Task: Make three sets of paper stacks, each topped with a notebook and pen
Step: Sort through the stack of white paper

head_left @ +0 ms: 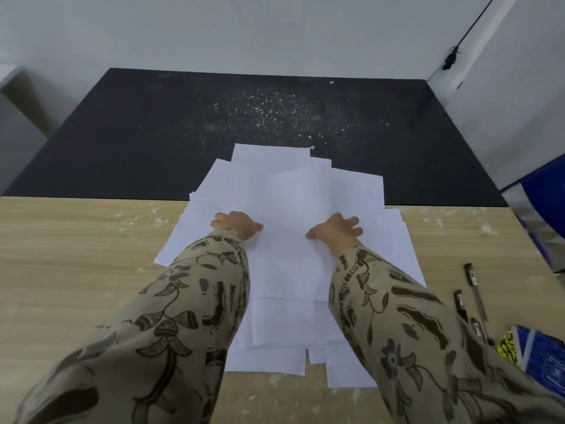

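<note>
Several white paper sheets (287,191) lie spread in a loose overlapping pile across the middle of the table. My left hand (237,224) rests flat on the left part of the pile, fingers curled over the sheets. My right hand (337,229) presses on the right part, fingers spread. Neither hand holds anything. Black pens (472,280) lie on the wood at the right. A blue notebook (541,353) with a yellow patch sits at the right edge, partly cut off by the frame and by my sleeve.
The near half of the table is light wood (76,255); the far half is a black mat (153,133) speckled with white flecks. A white wall stands behind. A blue and white object (544,191) stands at the right edge.
</note>
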